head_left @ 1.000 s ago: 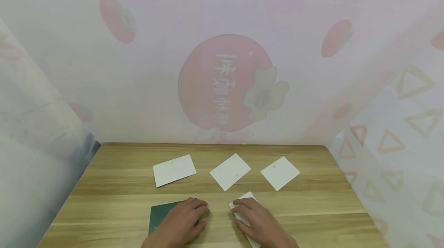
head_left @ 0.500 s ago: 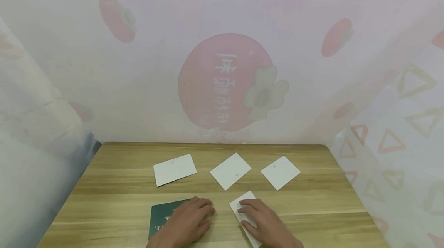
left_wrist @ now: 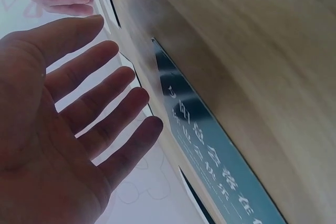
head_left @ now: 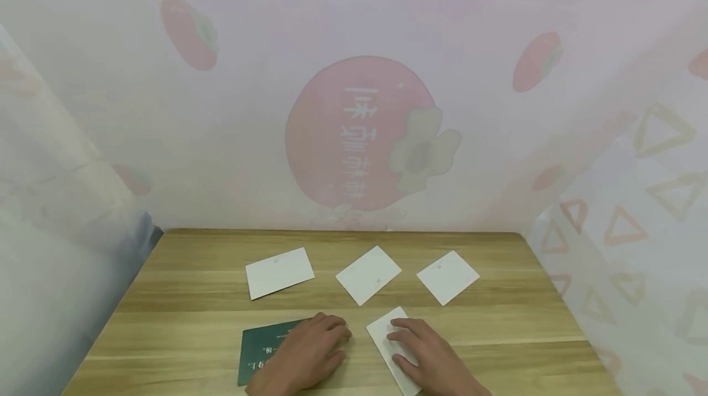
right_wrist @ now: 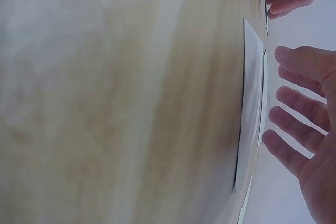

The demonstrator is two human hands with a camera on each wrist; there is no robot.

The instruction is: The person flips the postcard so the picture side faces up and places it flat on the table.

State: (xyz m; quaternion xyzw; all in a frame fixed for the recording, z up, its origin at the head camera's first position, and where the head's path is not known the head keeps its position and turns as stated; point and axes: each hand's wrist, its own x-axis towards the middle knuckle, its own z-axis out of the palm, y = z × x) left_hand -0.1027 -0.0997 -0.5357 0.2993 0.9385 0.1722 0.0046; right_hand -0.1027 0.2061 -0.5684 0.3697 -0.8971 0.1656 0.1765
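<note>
My left hand (head_left: 306, 353) hovers over the right part of a dark green card (head_left: 260, 350) with white lettering, its fingers loosely spread. In the left wrist view that green card (left_wrist: 210, 140) lies flat on the wood, apart from the fingertips. My right hand (head_left: 431, 356) is above a plain white card (head_left: 387, 334) and covers part of it. The right wrist view shows the white card (right_wrist: 249, 103) on the table with a gap between it and the relaxed fingers (right_wrist: 291, 124). Neither hand holds anything.
Three white cards lie in a row farther back: a left card (head_left: 279, 273), a middle card (head_left: 369, 275) and a right card (head_left: 448, 277). The wooden table (head_left: 166, 322) ends at a printed cloth backdrop (head_left: 232, 156), with cloth at both sides too.
Both hands have drifted slightly to the right, uncovering more of the green card's lettering and more of the near white card. The cards stay where they were.
</note>
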